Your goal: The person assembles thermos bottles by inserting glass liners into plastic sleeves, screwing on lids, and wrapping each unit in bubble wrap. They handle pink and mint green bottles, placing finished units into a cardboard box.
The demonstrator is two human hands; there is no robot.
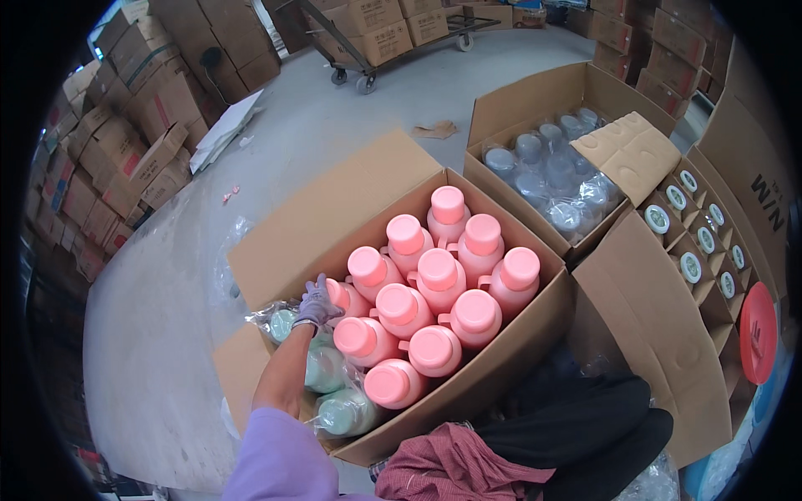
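My left hand (317, 306), in a light purple glove, has its fingers round the lid of a pink flask (337, 294) at the left side of an open cardboard box (510, 355). Several more pink flasks with round lids and side handles, such as this pink flask (438, 269), stand upright in rows in the box. Along its near left end are pale green flasks in clear plastic bags, one being the green flask (337, 415) nearest me. My right hand is out of the picture.
Behind and right, another open box (522, 200) holds bagged grey-blue flasks. A divided carton (710, 313) with white-lidded items and a red round lid (758, 332) are at the right. Stacked cartons (117, 163) line the left; a loaded trolley (365, 63) stands at the back.
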